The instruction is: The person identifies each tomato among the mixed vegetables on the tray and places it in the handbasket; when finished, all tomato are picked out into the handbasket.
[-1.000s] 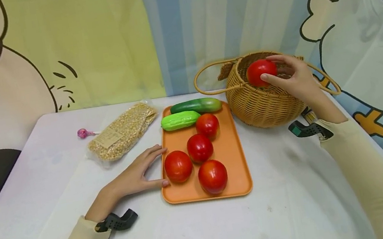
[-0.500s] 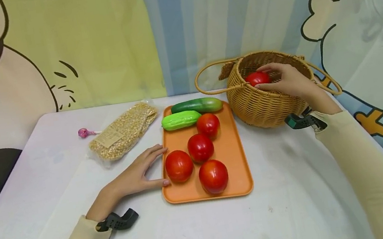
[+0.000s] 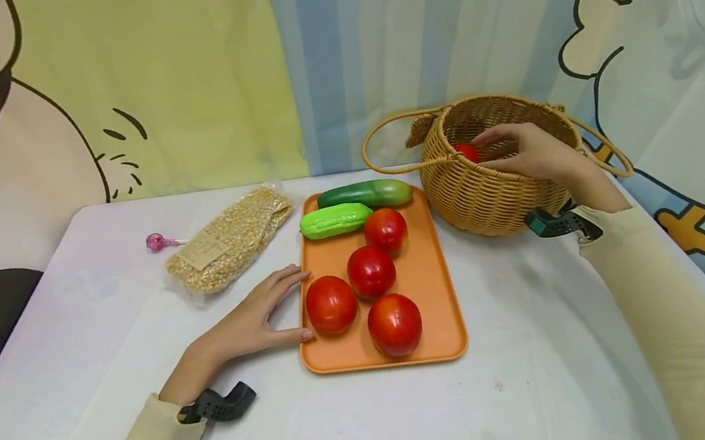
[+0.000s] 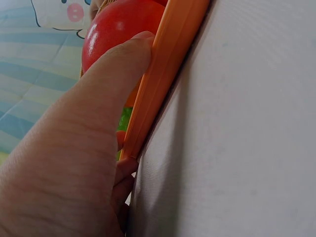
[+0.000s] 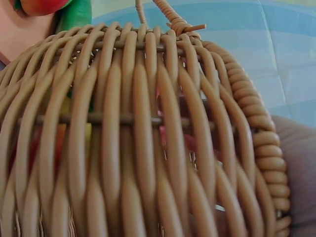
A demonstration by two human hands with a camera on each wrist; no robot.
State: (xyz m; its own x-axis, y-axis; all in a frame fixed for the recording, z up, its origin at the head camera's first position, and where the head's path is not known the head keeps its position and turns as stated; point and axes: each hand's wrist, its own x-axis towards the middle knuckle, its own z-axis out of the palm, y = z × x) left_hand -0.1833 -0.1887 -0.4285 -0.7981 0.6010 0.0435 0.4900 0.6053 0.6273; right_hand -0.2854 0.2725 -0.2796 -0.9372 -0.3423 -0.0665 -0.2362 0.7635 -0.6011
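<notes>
Right hand (image 3: 532, 153) is inside the wicker basket (image 3: 495, 201), far right, by a red tomato (image 3: 466, 152) — can't tell if it's gripping. Left hand (image 3: 247, 320), spread wide, touches the orange tray (image 3: 432, 292) on its left.

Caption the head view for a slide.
Right hand at a tomato inside a wicker basket; left hand touches an orange tray.

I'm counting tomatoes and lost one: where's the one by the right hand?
In the head view, that tomato is inside the wicker basket, by its left rim, beside the right hand, right of the orange tray.
</notes>
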